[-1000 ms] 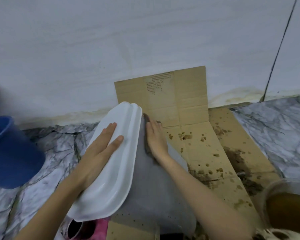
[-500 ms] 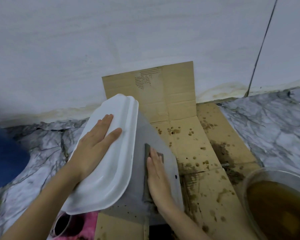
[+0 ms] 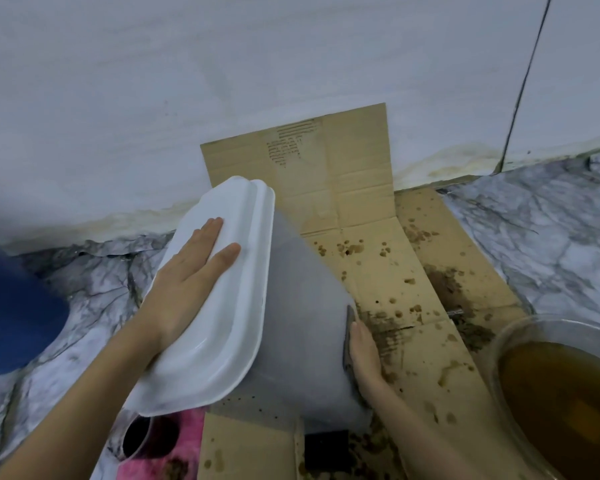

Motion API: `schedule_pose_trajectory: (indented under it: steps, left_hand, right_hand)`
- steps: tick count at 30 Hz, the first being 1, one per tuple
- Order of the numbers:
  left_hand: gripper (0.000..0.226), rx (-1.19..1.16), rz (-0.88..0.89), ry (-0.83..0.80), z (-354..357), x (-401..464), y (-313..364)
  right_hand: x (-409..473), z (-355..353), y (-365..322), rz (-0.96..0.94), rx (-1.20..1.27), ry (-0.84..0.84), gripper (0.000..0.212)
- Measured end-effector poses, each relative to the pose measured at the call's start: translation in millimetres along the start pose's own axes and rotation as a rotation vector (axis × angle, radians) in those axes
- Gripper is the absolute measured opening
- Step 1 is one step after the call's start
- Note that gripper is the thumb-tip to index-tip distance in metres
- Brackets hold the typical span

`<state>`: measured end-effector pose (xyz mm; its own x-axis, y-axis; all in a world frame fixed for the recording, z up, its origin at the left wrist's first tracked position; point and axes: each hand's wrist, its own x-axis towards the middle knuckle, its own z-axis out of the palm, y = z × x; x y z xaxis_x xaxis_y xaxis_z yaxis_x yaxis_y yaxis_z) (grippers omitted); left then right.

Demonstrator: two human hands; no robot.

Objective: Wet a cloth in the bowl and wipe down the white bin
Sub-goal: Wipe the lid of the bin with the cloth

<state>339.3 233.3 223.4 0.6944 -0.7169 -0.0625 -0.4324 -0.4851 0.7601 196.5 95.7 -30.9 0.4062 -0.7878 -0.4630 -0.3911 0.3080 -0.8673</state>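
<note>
The left hand [image 3: 187, 282] lies flat, fingers released, on the white bin [image 3: 222, 306]; the right hand [image 3: 364, 355] presses the cloth [image 3: 350, 323] flat against its side.

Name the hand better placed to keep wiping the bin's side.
Right. The right hand already presses the cloth flat against the white bin; the left hand is steadying its lid.

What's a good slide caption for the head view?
Left hand steadies white bin; right hand presses cloth on its side.
</note>
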Motion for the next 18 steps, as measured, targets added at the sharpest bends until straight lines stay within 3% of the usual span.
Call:
schedule_pose_trajectory:
  steps: [4,9,13,15,18]
  left_hand:
    - [0.057,0.025,0.000,-0.004,-0.2,-3.0,1.8]
    - [0.060,0.077,0.021,-0.002,5.3,-0.8,7.8]
    - [0.059,0.042,-0.007,-0.004,-1.7,-0.7,2.9]
    - [0.059,0.021,-0.019,-0.014,-5.6,-2.0,-1.0]
    - [0.059,0.010,-0.022,-0.005,-5.7,-2.5,-2.5]
  right_hand:
    - [-71.7,7.3,-15.1,0.007,0.008,0.029,0.048]
    - [-132.6,25.3,-107.2,-0.424,0.121,-0.225,0.044]
    - [-122.7,22.4,-105.6,-0.560,0.145,-0.316,0.043]
    - [-99.6,12.7,-74.5,-0.463,0.096,-0.259,0.043]
    - [-65.4,-2.2,-23.3,-0.044,0.008,-0.075,0.050]
